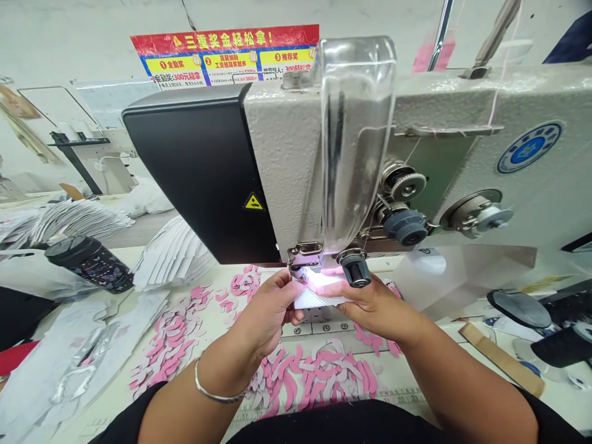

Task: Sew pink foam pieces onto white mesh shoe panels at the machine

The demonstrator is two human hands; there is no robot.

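A small piece of white dotted fabric (319,301) lies under the lit needle area of a sewing machine (282,166). My left hand (275,299) pinches its left edge, thumb on top and fingers curled below. My right hand (361,299) holds the right side, with its fingers laid across the fabric close to the presser foot. The needle itself is lost in the glare of the lamp. Around both hands, pink and white curved fabric scraps (324,373) are scattered over the machine table (189,388).
On the left are a dark patterned tumbler (90,262), fanned stacks of white pieces (171,253) and flat white cut pieces (87,357). At the right lie a brown cardboard strip (502,359) and a black thread cone (562,345). A ruler tape (407,399) runs along the front edge.
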